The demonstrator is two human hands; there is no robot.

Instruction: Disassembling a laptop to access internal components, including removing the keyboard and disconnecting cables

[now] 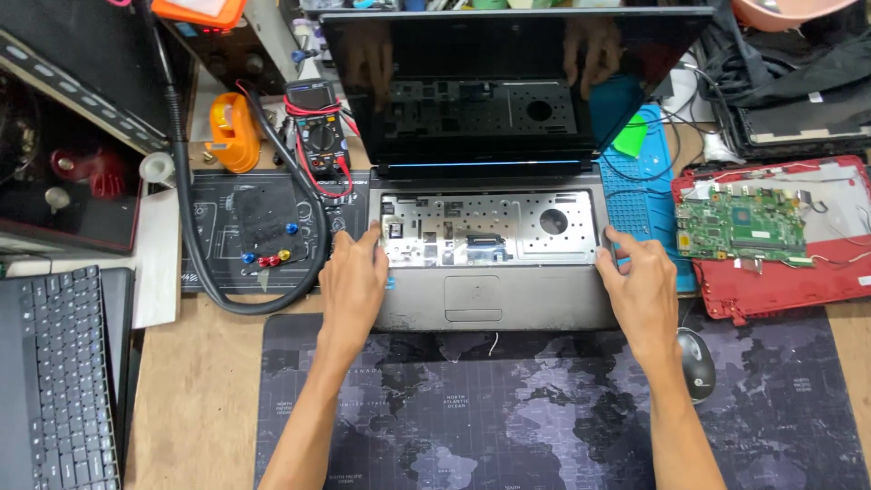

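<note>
An open grey laptop [494, 304] sits in front of me with its keyboard removed, showing the bare metal tray [490, 227]. Its dark screen [508, 82] stands upright behind. My left hand [352, 281] rests on the laptop's left edge, fingertips at the tray's left corner. On the right edge lies my right hand [640, 286], its fingers touching the tray's right corner. Neither hand holds a loose thing.
A dark map-printed mat [544, 408] covers the desk front. A mouse [696, 363] lies by my right wrist. A red laptop shell with a green circuit board [739, 222] sits right. A multimeter [319, 136], black hose [186, 181] and keyboard [68, 372] are left.
</note>
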